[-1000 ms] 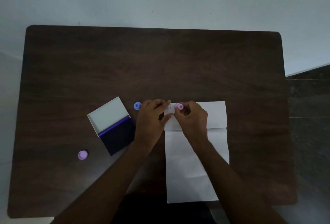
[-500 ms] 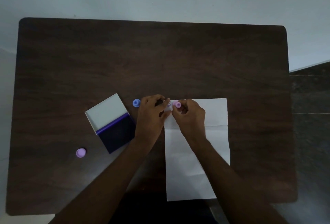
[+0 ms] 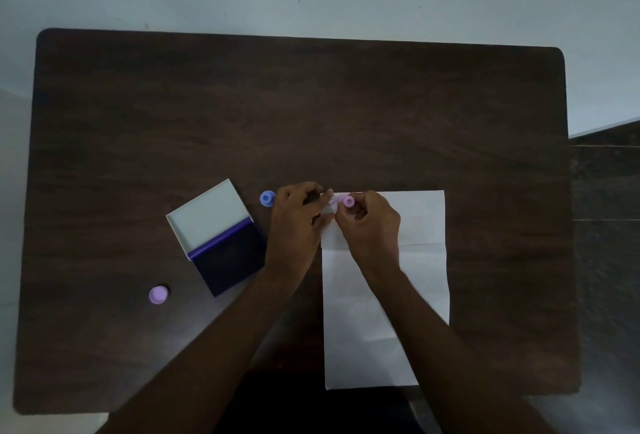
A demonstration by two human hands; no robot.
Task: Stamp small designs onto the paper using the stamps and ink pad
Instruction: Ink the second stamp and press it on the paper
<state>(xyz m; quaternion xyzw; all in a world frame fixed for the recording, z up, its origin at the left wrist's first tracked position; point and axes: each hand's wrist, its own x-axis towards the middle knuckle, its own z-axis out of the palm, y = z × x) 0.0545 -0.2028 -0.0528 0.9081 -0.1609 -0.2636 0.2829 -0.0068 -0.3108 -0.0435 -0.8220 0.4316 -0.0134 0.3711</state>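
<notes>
Since a second ago the pink stamp (image 3: 346,201) has come up off the paper (image 3: 420,225) and tipped sideways, uncovering a small smiley print (image 3: 331,201) at the sheet's far left corner; hands barely shifted otherwise

Right hand (image 3: 370,225) pinches the pink stamp between thumb and fingertips, just right of the print. Left hand (image 3: 294,222) has curled fingers pressing the paper's left edge at that corner; can't tell if it actually pinches the sheet or only holds it down

Paper lies flat on the dark wooden table (image 3: 311,104), near side, right of centre, with a fold line across it. Ink pad (image 3: 228,257) sits open to the left of the left hand, white lid (image 3: 207,215) flipped back. Blue stamp (image 3: 267,198) stands just beside the left hand's knuckles. Purple stamp (image 3: 158,294) sits well apart, near-left of the ink pad
</notes>
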